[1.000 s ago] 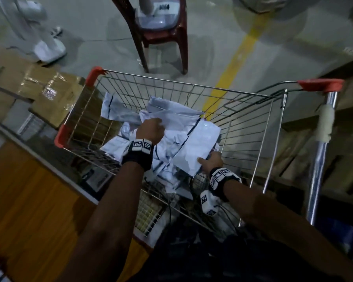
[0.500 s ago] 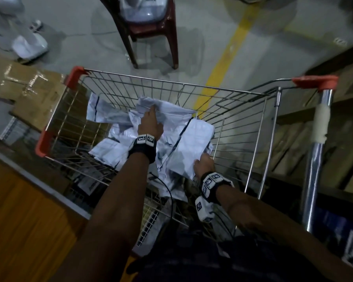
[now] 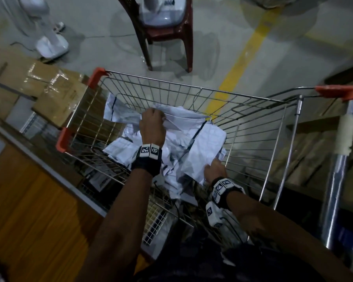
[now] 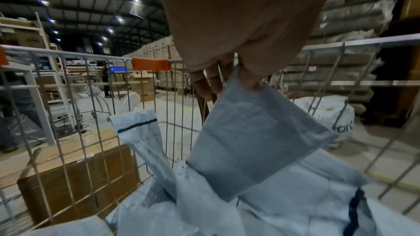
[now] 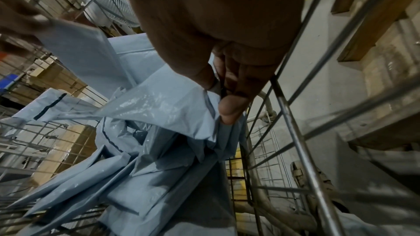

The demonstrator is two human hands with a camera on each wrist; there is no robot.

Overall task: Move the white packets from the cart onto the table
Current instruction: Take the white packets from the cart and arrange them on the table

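In the cart (image 3: 192,92), the left hand (image 3: 152,127) pinches one white packet (image 4: 250,141) by its far corner; the right hand (image 3: 214,169) grips another packet (image 3: 204,151) at its near edge.

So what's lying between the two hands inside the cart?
Head view: only loose white packets piled in the cart separate the left hand from the right hand.

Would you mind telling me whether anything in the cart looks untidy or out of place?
The white packets lie in a crumpled, overlapping heap in the cart, not stacked. One stands on end against the far left wall. Nothing looks torn or spilled.
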